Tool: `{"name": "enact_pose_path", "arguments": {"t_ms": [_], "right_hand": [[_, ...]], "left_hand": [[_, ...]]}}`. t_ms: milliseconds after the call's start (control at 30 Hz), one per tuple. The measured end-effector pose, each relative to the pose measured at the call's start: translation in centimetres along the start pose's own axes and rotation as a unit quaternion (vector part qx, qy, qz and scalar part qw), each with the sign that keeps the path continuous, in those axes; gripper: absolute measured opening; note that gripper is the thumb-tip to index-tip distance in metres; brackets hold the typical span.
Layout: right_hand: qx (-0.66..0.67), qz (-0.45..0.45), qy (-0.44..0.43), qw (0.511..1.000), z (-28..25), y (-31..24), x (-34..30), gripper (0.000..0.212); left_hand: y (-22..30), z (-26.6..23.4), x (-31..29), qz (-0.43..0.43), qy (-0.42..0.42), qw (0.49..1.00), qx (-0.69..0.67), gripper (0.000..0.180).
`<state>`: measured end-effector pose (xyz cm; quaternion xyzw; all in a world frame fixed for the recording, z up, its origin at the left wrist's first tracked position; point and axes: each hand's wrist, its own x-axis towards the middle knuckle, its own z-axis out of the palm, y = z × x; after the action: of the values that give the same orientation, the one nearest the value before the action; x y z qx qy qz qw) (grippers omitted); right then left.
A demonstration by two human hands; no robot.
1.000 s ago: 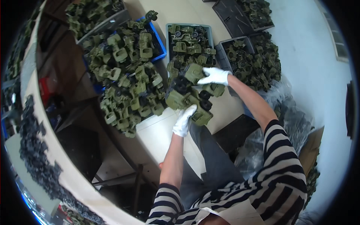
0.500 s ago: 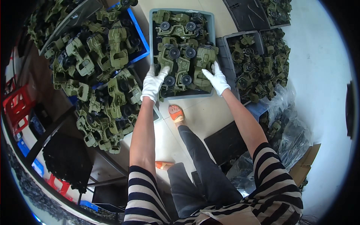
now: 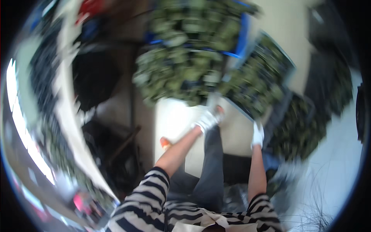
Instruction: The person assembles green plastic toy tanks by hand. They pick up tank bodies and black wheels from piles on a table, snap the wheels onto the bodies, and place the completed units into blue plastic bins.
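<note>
Strong blur smears the view. My left hand (image 3: 208, 119), in a white glove, hangs over the floor just in front of my foot, near the closest pile of toy vehicles. My right hand (image 3: 257, 134), also gloved in white, is at the near corner of a grey-blue crate (image 3: 240, 109); whether it touches the rim I cannot make out. Olive green toy vehicles (image 3: 257, 77) fill that crate, which looks turned at an angle. The fingers of both hands are too smeared to read, and no held thing can be made out.
More green toy vehicles (image 3: 174, 73) are heaped at the left, partly in a blue crate (image 3: 242, 36). On the right stands a dark crate of green parts (image 3: 293, 131), with clear plastic wrap (image 3: 288, 170) beside it. A dark rack (image 3: 133, 96) stands left.
The view has swung left, so the scene appears rotated. Both hands have come off the vehicles in the grey-blue crate; the left is now over the floor, the right by the crate's near corner.
</note>
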<state>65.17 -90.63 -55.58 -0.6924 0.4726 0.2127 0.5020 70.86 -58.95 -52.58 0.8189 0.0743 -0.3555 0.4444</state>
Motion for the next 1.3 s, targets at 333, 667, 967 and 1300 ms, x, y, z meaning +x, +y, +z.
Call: {"name": "enact_pose_path", "arguments": {"t_ms": [333,667,967,1300], "right_hand": [[-0.376,-0.092,-0.556,0.735,21.8,-6.2,-34.8,0.036],[-0.39,0.018,-0.755,0.527,39.7,12.8,-81.4,0.062],[-0.384,0.206,-0.677,0.593,49.3,32.7,-95.5,0.107],[-0.296,-0.016,-0.668,0.682,50.0,26.3,-90.3,0.067]], "left_hand": [[-8.0,-9.1,-49.3,-0.222,0.248,0.939,-0.092,0.027],[-33.5,-15.1,-95.5,-0.366,0.797,0.479,0.039,0.033],[-49.9,-18.2,-108.5,-0.294,0.445,0.607,-0.589,0.097],[-45.6,-13.8,-98.8,-0.019,0.54,0.587,-0.603,0.062]]}}
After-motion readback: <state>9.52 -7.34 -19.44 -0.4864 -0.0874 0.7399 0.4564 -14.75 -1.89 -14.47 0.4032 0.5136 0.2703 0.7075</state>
